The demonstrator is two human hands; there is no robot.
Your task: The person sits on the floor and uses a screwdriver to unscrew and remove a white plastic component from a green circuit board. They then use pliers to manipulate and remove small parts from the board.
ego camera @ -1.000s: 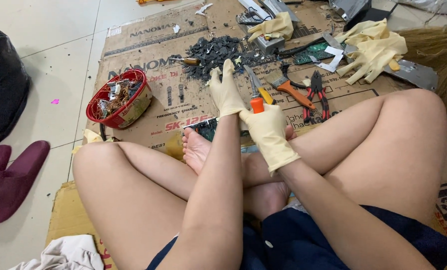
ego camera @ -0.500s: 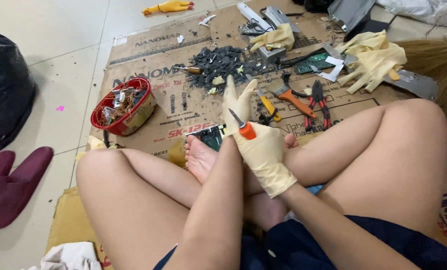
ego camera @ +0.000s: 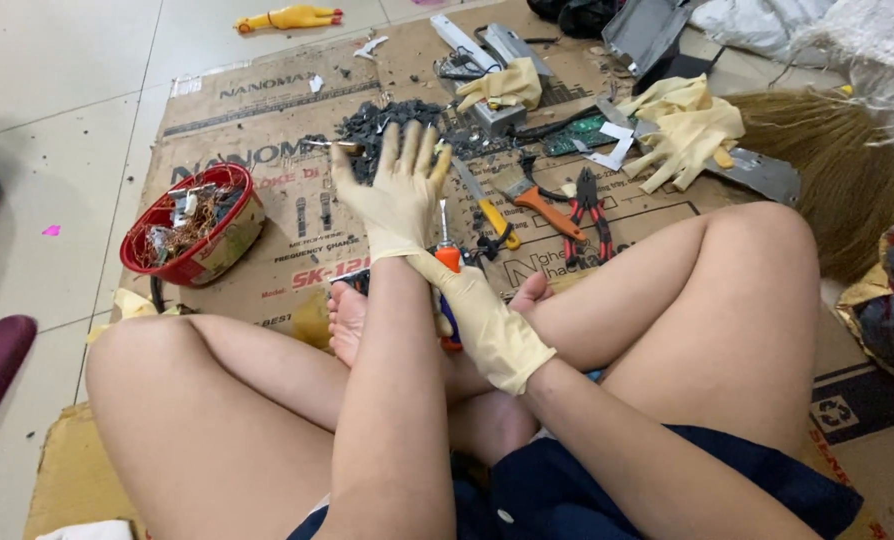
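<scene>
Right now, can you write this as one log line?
left hand: gloved, fingers spread | right hand: tugging left glove cuff | orange screwdriver: beside wrist | red basket: left

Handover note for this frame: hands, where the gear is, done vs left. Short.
Left hand: gloved, fingers spread, raised over the cardboard sheet, holding nothing.
Right hand: gloved, at the left wrist, tugging the glove cuff; an orange-handled screwdriver sits right by it, grip unclear.
On the cardboard: red bowl of wire scrap, dark pile of broken bits, yellow-handled tool, red pliers, spare gloves.
Done: both gloves on, some scrap sorted into the bowl.
Left: the dark pile and circuit board are unsorted.
</scene>
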